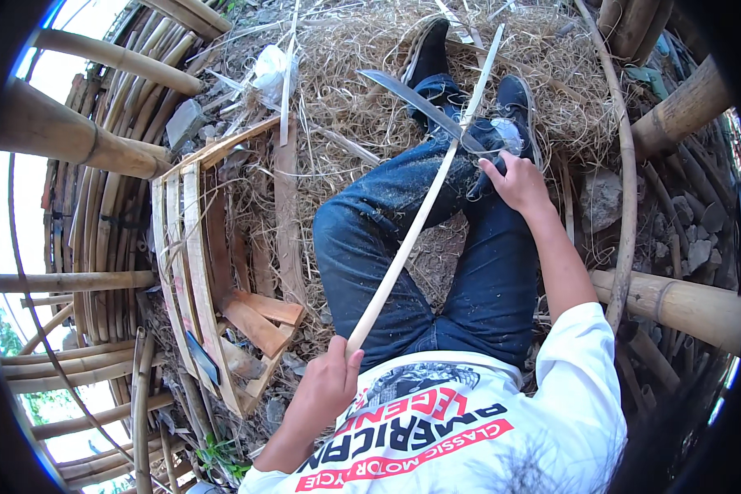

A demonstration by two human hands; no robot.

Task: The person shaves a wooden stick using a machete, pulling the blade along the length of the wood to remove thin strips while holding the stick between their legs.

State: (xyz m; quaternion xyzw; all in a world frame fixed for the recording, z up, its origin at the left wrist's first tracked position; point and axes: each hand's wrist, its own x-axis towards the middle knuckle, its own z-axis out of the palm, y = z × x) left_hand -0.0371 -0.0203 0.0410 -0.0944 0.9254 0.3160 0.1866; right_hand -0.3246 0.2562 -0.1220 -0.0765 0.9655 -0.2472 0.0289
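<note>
My left hand [325,385] is closed round the near end of a long pale bamboo strip [413,233]. The strip slants up and away over my legs, past my knee, to the straw beyond my feet. My right hand [519,183] is closed on the handle end of a large curved knife [420,104]. Its blade points to the far left and crosses the strip above my shin, seemingly touching it. A pale wrapping [506,132] shows beside the right hand. Fine shavings dust my jeans [370,198].
At my left a wooden slat crate [196,239] lies on its side, with a phone [202,358] on its slats. Curly bamboo shavings [346,74] heap around my shoes. Thick bamboo poles [679,309] stand at both sides, and stones [601,200] lie at the right.
</note>
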